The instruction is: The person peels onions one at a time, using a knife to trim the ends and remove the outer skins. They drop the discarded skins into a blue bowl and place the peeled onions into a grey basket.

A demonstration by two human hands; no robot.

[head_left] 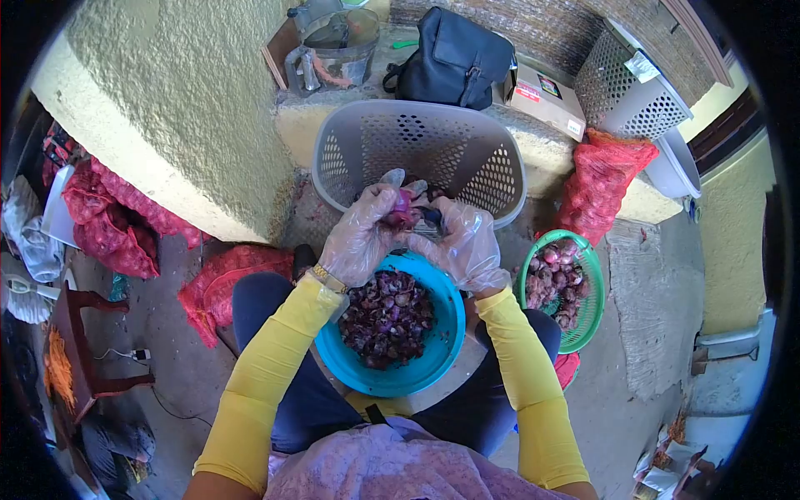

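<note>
My left hand (364, 232), in a clear plastic glove, is closed around a red onion (401, 213). Close beside it, my right hand (463, 242), gloved the same way, grips a small dark-handled tool (432, 218); its blade or tip is hidden by the fingers and the onion. Both hands meet over the far rim of a blue basin (452, 321) set between my knees. Inside the basin lies a heap of dark purple onion skins (387, 321). Just beyond my hands stands a large grey perforated basket (400, 125), with some onions partly visible low in it.
To the right, a green basket (596, 292) holds several onions. A red mesh sack (596, 179) of onions leans behind it; another sack (229, 287) lies left of my leg. On the ledge are a black backpack (454, 58) and a cardboard box (546, 98). A wall corner (192, 108) juts in at left.
</note>
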